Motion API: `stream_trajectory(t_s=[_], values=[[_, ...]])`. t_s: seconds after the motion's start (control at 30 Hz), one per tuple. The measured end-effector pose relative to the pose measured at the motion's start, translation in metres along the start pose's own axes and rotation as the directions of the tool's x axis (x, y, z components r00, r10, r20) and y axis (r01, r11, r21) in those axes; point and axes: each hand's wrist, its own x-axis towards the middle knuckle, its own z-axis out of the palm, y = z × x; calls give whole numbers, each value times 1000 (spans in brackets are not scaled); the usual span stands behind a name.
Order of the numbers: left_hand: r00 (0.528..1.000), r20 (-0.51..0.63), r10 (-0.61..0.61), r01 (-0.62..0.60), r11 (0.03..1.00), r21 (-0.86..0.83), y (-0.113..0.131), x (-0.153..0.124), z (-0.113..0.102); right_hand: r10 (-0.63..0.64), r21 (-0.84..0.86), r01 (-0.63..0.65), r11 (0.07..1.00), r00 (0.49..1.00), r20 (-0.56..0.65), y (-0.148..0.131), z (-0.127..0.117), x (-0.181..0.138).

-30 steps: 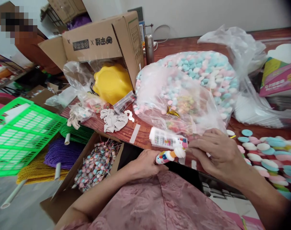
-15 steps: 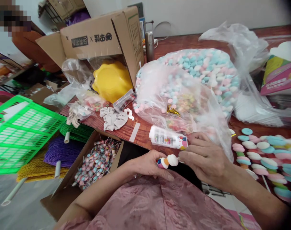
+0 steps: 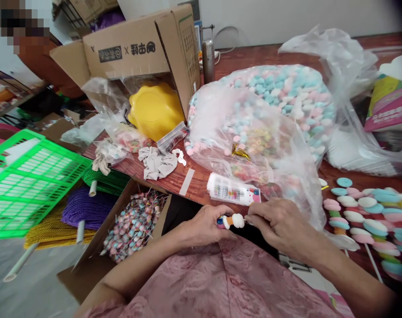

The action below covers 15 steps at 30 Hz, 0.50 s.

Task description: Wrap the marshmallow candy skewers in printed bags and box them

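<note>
left hand grips a marshmallow stack, long axis sideways, right hand pinching its white right end.

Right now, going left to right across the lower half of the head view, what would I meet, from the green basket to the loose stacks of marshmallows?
Green basket → heap of small multicoloured pieces → left hand → held marshmallow stack → right hand → loose marshmallow stacks.
</note>
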Motion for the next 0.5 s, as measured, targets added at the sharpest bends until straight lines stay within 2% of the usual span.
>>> stream_trajectory(t_s=[0.07, 0.13, 0.2, 0.27, 0.33, 0.43, 0.47, 0.5], values=[[1000, 4, 30, -30, 1000, -8, 2, -1, 0, -56, 19, 58, 998, 996, -73, -1, 4, 1], [998, 40, 43, -38, 991, -126, 1, -2, -3, -173, 48, 182, 982, 973, -155, -1, 5, 3], [992, 124, 32, 6, 955, -295, -2, -3, -11, -298, 67, 321, 945, 926, -231, -1, 3, 3], [973, 230, 6, 87, 916, -392, -6, -3, -21, -379, 64, 414, 908, 876, -298, -1, -2, 4], [937, 349, -9, 155, 906, -393, -10, -2, -29, -415, 38, 455, 890, 841, -348, -1, -8, 4], [854, 519, -36, 269, 884, -383, -14, -2, -29, -459, -18, 489, 872, 804, -378, -1, -14, 5], [848, 528, -52, 303, 865, -401, -14, -2, -26, -468, -43, 491, 870, 794, -388, -1, -15, 6], [871, 487, -71, 312, 844, -435, -15, -2, -22, -469, -72, 483, 873, 788, -400, -1, -15, 7]])
